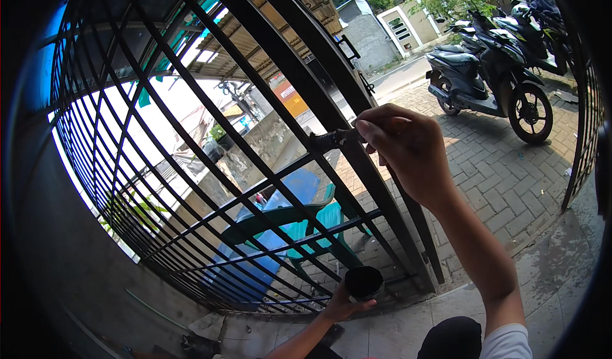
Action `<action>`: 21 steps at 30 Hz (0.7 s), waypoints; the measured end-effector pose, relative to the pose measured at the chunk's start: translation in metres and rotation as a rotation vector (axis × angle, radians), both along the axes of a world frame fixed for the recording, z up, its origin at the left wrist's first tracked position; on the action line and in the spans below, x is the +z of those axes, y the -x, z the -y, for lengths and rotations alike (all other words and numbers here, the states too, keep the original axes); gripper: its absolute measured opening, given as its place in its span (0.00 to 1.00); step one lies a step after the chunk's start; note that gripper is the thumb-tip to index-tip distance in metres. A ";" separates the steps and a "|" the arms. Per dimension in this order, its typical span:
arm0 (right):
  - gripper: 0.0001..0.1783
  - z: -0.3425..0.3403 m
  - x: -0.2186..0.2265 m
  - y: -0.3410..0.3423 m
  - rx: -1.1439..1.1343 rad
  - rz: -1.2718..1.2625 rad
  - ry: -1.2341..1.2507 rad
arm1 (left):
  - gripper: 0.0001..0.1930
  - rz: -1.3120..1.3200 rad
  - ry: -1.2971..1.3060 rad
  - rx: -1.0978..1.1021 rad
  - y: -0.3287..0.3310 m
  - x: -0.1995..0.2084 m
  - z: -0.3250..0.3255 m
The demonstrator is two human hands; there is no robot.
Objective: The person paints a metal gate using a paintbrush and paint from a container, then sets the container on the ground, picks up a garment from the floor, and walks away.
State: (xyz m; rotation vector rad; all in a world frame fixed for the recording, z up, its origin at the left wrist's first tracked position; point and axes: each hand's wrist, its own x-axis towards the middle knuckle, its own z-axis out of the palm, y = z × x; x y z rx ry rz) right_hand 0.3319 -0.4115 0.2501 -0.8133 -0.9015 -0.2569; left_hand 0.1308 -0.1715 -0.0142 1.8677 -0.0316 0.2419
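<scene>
You face a tall black metal grille of crossed bars [394, 225]; its left side curves into the dark fisheye rim. Beyond it, far right, stands a black scooter with spoked wheels [503, 65], other two-wheelers partly cut off behind. Through the bars you see a flat blue table [303, 183] and a green plastic chair [328, 215], both broken up by the bars. An orange panel [293, 101] farther off carries lettering too small to make out. Your left hand [342, 305], low and near, grasps a round dark cup [364, 284] just to its right; its inside is too black to read. Your right hand [408, 145], higher up, pinches the handle of a dark, paint-crusted brush [328, 141], which points left from your fingers. Its tip overlaps a bar; whether they touch, you cannot tell.
</scene>
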 end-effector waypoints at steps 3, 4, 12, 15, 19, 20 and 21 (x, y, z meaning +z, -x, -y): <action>0.08 0.019 -0.047 0.015 0.155 -0.130 0.115 | 0.43 0.020 -0.049 0.033 0.007 -0.004 -0.008; 0.09 0.026 -0.069 0.015 0.214 -0.170 0.145 | 0.43 0.044 -0.082 0.031 0.005 -0.005 -0.008; 0.15 0.057 -0.150 0.034 0.458 -0.354 0.458 | 0.45 0.033 -0.060 0.060 0.011 0.010 0.009; 0.19 0.061 -0.139 0.046 0.478 -0.357 0.446 | 0.47 0.075 -0.013 0.068 0.009 0.016 0.014; 0.17 0.081 -0.121 0.066 0.390 -0.249 0.337 | 0.50 0.332 -0.071 0.161 0.011 0.045 0.032; 0.15 0.087 -0.109 0.078 0.312 -0.245 0.353 | 0.51 0.457 -0.165 0.208 0.013 0.052 0.033; 0.14 0.093 -0.102 0.086 0.264 -0.191 0.340 | 0.51 0.528 -0.209 0.217 0.018 0.066 0.041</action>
